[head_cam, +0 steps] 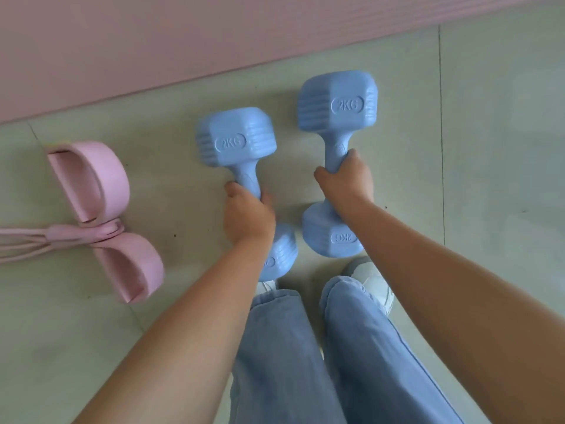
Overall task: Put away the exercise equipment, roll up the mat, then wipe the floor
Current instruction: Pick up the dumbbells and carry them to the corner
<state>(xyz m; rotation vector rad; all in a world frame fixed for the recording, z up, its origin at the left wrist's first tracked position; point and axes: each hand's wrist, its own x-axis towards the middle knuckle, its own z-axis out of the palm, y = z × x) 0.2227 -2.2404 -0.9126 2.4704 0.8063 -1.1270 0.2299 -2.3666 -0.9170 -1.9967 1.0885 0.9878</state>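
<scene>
Two light-blue dumbbells marked 2KG are in front of my legs. My left hand (247, 215) is wrapped around the handle of the left dumbbell (237, 137). My right hand (347, 179) grips the handle of the right dumbbell (336, 102). Both point away from me, far heads tilted up; whether the near heads touch the floor I cannot tell. A pink exercise mat (183, 35) lies flat across the top of the view. A pink pedal resistance band (104, 215) with two foot loops rests on the floor at the left.
The floor (489, 133) is pale grey-green tile with dark seams and a few small specks. My legs in blue jeans (305, 362) and white shoes (374, 286) stand just behind the dumbbells. The band's cords run off the left edge.
</scene>
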